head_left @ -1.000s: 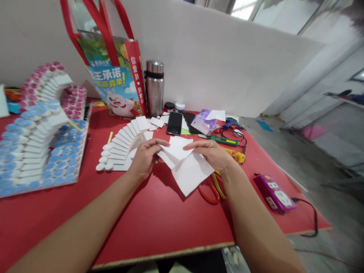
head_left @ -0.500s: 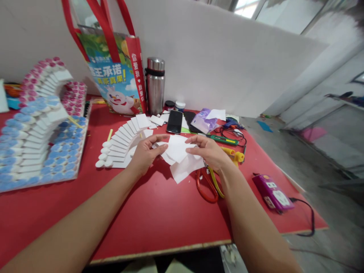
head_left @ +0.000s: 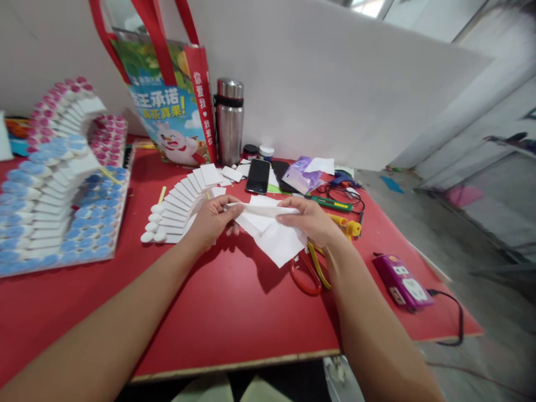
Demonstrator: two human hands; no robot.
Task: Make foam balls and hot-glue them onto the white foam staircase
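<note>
A thin white tissue (head_left: pixel 281 241) stretches between my two hands above the red table (head_left: pixel 234 312), its lower corner hanging down. My left hand (head_left: pixel 215 220) pinches its left end between thumb and fingers. At the other end, my right hand (head_left: pixel 307 220) is closed on the sheet. Under the right wrist lie scissors (head_left: pixel 305 276) with red and yellow handles, partly hidden by the arm. Left of my left hand, a curved white stair model (head_left: pixel 180 205) of thin boards stands with small white discs (head_left: pixel 153 228) at its lower end.
A larger stair model (head_left: pixel 50 195) with blue and pink discs fills the left side. Behind are a shopping bag (head_left: pixel 176 106), a steel flask (head_left: pixel 230 123), a phone (head_left: pixel 258 176) and a purple packet (head_left: pixel 301 176). A green cutter (head_left: pixel 333 204), yellow glue gun (head_left: pixel 349 228) and magenta power strip (head_left: pixel 404 282) lie right.
The tissue has been drawn flatter between my hands, its upper edge now folded over. Its hanging corner has shifted right. Both hands stay about where they were.
</note>
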